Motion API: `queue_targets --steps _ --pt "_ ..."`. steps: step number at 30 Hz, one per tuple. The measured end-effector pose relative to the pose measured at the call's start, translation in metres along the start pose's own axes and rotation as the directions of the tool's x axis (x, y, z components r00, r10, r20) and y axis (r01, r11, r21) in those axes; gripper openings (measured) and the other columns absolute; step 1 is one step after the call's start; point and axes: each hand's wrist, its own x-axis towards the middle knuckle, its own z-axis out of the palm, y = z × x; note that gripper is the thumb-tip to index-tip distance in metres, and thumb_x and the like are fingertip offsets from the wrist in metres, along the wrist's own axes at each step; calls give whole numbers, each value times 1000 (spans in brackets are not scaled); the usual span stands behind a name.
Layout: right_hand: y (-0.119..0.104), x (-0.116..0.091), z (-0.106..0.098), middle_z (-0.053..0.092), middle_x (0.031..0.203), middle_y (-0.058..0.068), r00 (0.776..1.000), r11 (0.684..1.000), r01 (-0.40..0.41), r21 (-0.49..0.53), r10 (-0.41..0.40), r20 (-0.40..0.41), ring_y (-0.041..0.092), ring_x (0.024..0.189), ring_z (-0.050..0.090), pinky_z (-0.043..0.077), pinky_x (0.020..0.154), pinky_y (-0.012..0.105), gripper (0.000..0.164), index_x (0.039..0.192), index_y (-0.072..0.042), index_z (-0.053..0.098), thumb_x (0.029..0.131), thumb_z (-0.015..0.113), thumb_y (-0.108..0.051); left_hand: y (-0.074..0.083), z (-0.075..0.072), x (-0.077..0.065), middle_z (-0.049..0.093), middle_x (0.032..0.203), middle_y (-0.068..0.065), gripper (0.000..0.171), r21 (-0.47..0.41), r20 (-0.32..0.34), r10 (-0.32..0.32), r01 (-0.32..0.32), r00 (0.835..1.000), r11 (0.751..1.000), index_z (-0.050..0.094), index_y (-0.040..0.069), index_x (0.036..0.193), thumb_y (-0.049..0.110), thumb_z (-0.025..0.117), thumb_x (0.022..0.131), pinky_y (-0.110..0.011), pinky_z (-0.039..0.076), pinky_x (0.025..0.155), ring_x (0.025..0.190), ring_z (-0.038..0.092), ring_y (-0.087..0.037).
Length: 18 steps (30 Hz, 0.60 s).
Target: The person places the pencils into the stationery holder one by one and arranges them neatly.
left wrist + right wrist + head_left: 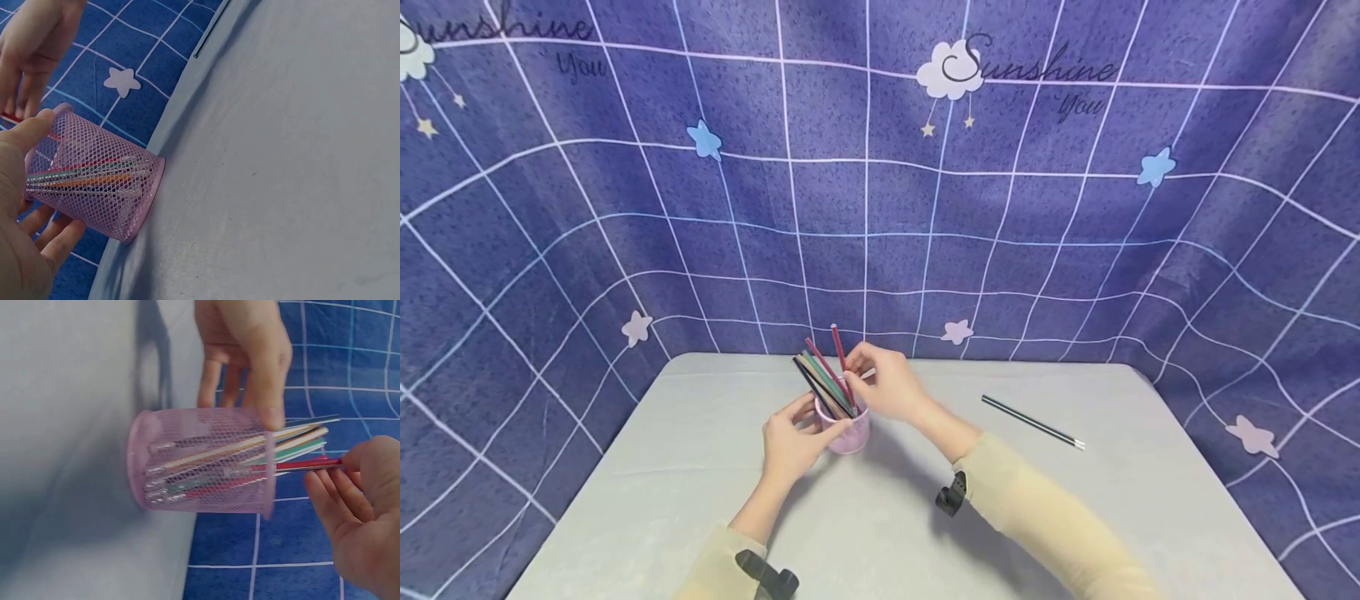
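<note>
A pink mesh pencil cup [850, 437] stands upright on the table, filled with several pencils [820, 379] in black, tan, green and red that lean to the left. My left hand [792, 442] grips the cup, thumb at the rim and fingers around the far side. My right hand [891, 385] is just above the rim. Between its thumb and fingers it pinches a red pencil [300, 465], whose lower end is inside the cup, as seen through the mesh [206, 419].
A dark striped pencil [1033, 422] with a pale end lies on the pale cloth-covered table [1075, 517], to the right of my right hand. Behind the table's far edge hangs a blue gridded curtain [895, 200] with stars and clouds. Each wrist wears a black strap [951, 493].
</note>
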Motion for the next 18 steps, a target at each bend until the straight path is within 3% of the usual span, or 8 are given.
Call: queue_targets --steps 5,12,18 --pt "6 3 9 80 92 6 998 991 54 -119 -49 43 17 82 78 69 77 25 6 100 -6 70 96 74 -7 0 0 2 78 117 -26 72 6 -3 9 -9 1000 1000 70 -4 132 18 101 71 -39 70 84 106 78 -42" --pt "5 5 14 81 88 7 993 979 49 -198 -27 112 16 78 78 63 70 13 4 95 -5 73 93 77 -6 2 0 0 78 119 -25 71 8 13 -11 11 1000 1000 71 -3 132 19 101 72 -36 70 85 108 78 -41" --pt "5 10 21 82 88 6 983 959 54 -277 -2 185 14 79 79 64 71 13 5 95 -5 75 94 78 -9 3 -1 -1 78 118 -26 70 14 12 3 -3 1000 1000 70 -4 133 19 100 73 -38 70 85 107 78 -42"
